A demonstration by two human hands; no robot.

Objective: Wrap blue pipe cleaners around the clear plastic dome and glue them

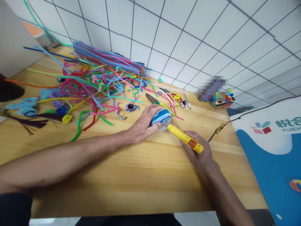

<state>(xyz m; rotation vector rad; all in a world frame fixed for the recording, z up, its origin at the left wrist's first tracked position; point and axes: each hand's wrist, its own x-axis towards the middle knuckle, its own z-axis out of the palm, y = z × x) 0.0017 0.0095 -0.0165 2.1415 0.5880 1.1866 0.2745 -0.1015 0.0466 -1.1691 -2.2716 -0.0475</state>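
My left hand (pixel 143 125) is closed around a small clear, rounded object (pixel 162 116) banded with blue and lilac pipe cleaner. My right hand (pixel 205 155) grips a yellow hot glue gun (pixel 180 134) with a red switch on its body. The metal nozzle of the glue gun points left and meets the near side of the banded object, though whether it touches cannot be made out. Just behind my left hand lie pliers (pixel 152 99) with green and yellow handles. A black-eyed pipe cleaner piece (pixel 131 107) rests to the left of them.
A heap of loose coloured pipe cleaners (pixel 94 88) spreads over the left of the wooden table (pixel 122 182). A straight bundle of pipe cleaners (pixel 108 58) lies against the tiled wall. On the right are a pen (pixel 187 101), a colourful pipe cleaner figure (pixel 222 99) and a black cord (pixel 213 135).
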